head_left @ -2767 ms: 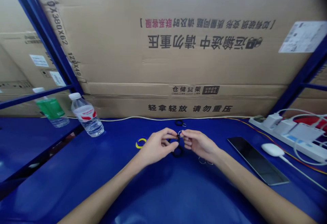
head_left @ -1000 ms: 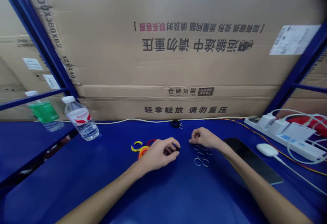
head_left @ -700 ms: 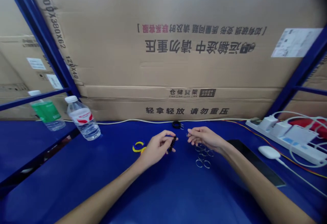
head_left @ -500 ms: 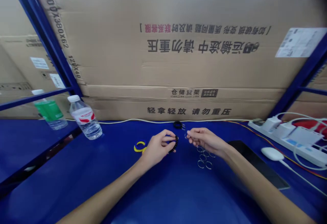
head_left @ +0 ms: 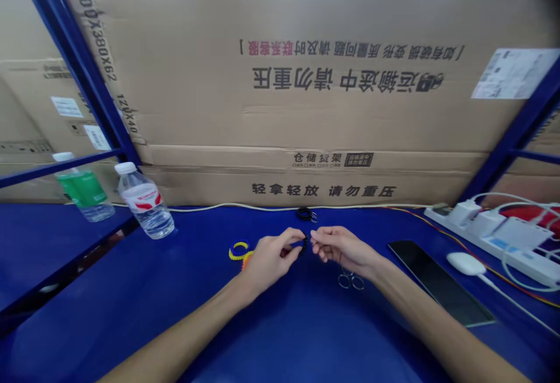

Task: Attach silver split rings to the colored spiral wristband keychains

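Note:
My left hand pinches a black coiled band between thumb and fingers, just above the blue table. My right hand is closed on a small metal key ring, held right against the band. Loose metal rings lie on the table under my right wrist. A yellow coiled band and an orange one lie left of my left hand. Another black band with a ring rests farther back near the cardboard.
Two water bottles stand at the left by a blue shelf post. A phone, a white mouse and a power strip with chargers lie at the right. Big cardboard boxes wall the back.
My hands were apart on the table, the left by the bands, the right by the rings. Each lifted with its piece and they have come together in the middle.

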Tool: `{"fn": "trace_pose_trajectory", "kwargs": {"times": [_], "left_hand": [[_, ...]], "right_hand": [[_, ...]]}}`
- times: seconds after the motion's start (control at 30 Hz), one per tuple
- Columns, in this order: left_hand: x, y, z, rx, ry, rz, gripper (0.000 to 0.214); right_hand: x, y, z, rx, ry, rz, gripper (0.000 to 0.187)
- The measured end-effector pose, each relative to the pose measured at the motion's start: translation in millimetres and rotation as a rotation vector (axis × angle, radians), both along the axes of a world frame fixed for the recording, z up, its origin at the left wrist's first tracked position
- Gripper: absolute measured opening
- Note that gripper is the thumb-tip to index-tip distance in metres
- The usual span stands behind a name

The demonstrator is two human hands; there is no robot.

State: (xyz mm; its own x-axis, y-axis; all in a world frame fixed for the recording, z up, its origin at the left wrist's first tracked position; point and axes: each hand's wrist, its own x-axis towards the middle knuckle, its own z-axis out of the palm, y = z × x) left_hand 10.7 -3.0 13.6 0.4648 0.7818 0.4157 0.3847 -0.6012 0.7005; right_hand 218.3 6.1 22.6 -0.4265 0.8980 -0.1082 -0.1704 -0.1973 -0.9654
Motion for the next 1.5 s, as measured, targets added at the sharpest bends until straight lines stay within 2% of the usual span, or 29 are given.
{"fn": "trace_pose_trajectory", "kwargs": {"times": [0.37,0.67,0.8,1.13,1.37,1.5], "left_hand": [[-4.1,7.6,-2.9,0.076,0.090,0.062,0.024],[-6.1,2.1,-1.4,0.113,0.155,0.060,0.028],[-5.7,3.1,-0.9,0.063,0.107,0.055,0.029],[-2.7,10.0,-4.2,-0.202,-0.141,0.004,0.026],[-5.2,6.7,3.9,-0.186,-0.152,0.013,0.024],[-5.7,4.8,7.3,-0.190,-0.161,0.011,0.023]], "right_hand": [[-4.1,0.8,-4.3,0.002,0.064,-0.059,0.024],[-9.2,-0.2,-7.1,-0.023,0.051,-0.067,0.026],[-11.5,-1.3,-7.5,0.011,0.080,-0.093,0.026],[-20.4,-1.7,-16.9,0.176,0.093,-0.195,0.018],[-16.6,2.7,-16.5,0.127,0.096,-0.148,0.024],[-15.4,3.2,-14.2,0.143,0.101,-0.174,0.024]]}}
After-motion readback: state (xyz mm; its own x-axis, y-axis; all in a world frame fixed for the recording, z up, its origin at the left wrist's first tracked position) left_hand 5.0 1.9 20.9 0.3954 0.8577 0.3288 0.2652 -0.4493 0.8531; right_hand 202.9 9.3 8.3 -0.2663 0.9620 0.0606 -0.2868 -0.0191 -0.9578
